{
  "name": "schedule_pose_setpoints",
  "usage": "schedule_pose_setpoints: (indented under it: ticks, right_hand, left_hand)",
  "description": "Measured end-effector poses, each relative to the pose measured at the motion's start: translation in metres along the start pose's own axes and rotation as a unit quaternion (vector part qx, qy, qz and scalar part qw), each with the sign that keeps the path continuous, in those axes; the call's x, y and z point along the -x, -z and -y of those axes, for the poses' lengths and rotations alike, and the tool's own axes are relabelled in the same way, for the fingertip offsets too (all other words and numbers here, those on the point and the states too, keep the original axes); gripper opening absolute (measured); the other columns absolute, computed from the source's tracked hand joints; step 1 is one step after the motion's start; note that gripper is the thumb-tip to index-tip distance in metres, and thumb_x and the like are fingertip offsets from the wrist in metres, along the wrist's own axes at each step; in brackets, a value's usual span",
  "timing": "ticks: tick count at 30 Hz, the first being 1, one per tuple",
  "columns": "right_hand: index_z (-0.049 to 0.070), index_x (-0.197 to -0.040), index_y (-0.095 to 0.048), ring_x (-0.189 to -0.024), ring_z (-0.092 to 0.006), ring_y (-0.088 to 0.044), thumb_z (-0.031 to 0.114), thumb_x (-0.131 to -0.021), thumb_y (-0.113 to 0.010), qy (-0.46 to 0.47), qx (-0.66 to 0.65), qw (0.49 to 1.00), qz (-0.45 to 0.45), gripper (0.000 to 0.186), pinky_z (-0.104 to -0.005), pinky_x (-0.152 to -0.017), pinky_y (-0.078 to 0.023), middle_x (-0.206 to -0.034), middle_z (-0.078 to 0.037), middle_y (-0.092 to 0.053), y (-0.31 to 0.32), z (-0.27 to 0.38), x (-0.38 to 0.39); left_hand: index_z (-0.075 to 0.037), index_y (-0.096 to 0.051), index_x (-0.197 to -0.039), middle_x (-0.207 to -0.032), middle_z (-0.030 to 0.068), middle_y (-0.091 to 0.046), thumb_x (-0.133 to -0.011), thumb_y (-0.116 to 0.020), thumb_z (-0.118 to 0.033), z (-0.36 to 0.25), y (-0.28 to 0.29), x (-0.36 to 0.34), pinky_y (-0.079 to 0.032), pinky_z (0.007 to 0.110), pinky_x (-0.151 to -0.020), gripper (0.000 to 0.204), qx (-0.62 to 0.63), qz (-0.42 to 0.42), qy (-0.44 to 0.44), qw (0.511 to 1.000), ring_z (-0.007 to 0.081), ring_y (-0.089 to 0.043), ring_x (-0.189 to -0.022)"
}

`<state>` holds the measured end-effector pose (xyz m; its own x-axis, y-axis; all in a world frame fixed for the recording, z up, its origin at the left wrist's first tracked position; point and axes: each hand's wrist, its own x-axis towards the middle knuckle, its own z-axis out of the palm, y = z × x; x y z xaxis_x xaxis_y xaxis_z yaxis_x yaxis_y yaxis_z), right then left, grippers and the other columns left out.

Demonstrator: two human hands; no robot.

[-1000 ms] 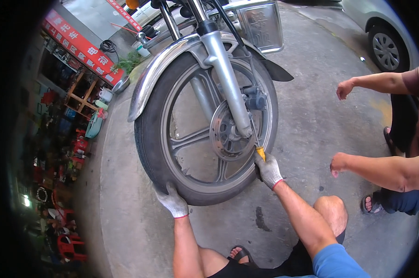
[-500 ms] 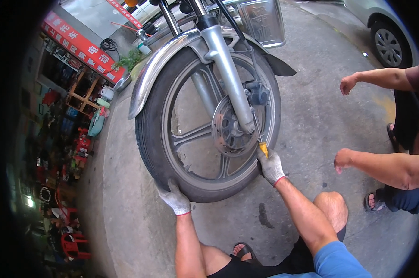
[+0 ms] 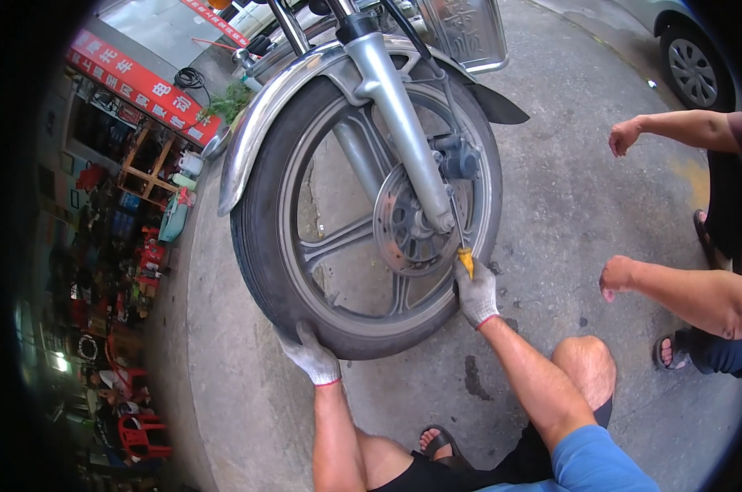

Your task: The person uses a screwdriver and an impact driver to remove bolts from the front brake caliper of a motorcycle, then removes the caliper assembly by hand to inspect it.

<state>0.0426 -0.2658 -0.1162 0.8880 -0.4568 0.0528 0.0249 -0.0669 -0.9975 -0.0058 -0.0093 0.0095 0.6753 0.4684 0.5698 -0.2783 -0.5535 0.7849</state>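
Note:
A motorcycle's front wheel (image 3: pixel 301 168) stands before me, its black tyre (image 3: pixel 256 271) under a chrome mudguard (image 3: pixel 244 152). My left hand (image 3: pixel 312 357), in a white knitted glove, grips the tyre's lower left edge, thumb on the near side and fingers partly hidden behind it. In my gloved right hand (image 3: pixel 476 293) is a screwdriver (image 3: pixel 466 259) with a yellow handle. Its shaft points up beside the lower end of the silver fork leg (image 3: pixel 400 123), near the brake disc (image 3: pixel 396 221) and the brake caliper (image 3: pixel 459 158). I cannot make out what the tip touches.
Another person's two bare forearms (image 3: pixel 682 299) reach in from the right. A parked car's wheel (image 3: pixel 692 67) is at the far right. Along the left are a red sign banner (image 3: pixel 141 82), a wooden frame (image 3: pixel 148 160), a red plastic chair (image 3: pixel 144 436) and cluttered goods.
The wheel and mudguard appear slightly farther left, with a small shift of the whole view. Both hands keep their grips, and the screwdriver stays beside the fork leg.

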Motion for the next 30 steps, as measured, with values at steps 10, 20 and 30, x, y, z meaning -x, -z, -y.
schedule_pose_setpoints:
  ticks: [10, 20, 30]
  right_hand:
    - [-0.003, -0.099, -0.063, -0.082, -0.0421, -0.066, 0.026, -0.091, -0.062, -0.001, -0.012, 1.0, -0.004, 0.03, -0.0431, -0.067, -0.05, -0.081, -0.028, -0.063, -0.006, -0.006, 0.0]
    - [-0.003, -0.099, -0.065, -0.087, -0.0428, -0.065, 0.033, -0.09, -0.061, -0.071, 0.041, 0.993, 0.081, 0.037, -0.0447, -0.072, -0.05, -0.084, -0.027, -0.065, 0.024, 0.006, -0.009]
    - [-0.002, -0.098, -0.066, -0.081, -0.0356, -0.068, 0.035, -0.091, -0.061, -0.114, 0.046, 0.984, 0.132, 0.038, -0.0411, -0.071, -0.05, -0.083, -0.024, -0.067, 0.039, 0.01, -0.019]
  left_hand:
    - [0.009, -0.041, -0.137, -0.134, 0.0201, -0.051, -0.093, -0.058, -0.022, 0.005, -0.001, 0.002, -0.033, 0.038, -0.107, 0.056, 0.033, 0.008, -0.004, 0.999, 0.028, -0.048, -0.122]
    - [0.01, -0.044, -0.134, -0.131, 0.0228, -0.054, -0.094, -0.056, -0.021, -0.003, -0.003, 0.0, -0.035, 0.039, -0.105, 0.052, -0.038, -0.011, -0.017, 0.999, 0.0317, -0.051, -0.119]
    - [0.011, -0.043, -0.134, -0.131, 0.0243, -0.053, -0.093, -0.057, -0.02, 0.0, 0.0, -0.001, -0.035, 0.04, -0.106, 0.054, -0.019, 0.0, -0.012, 1.0, 0.0325, -0.051, -0.12]
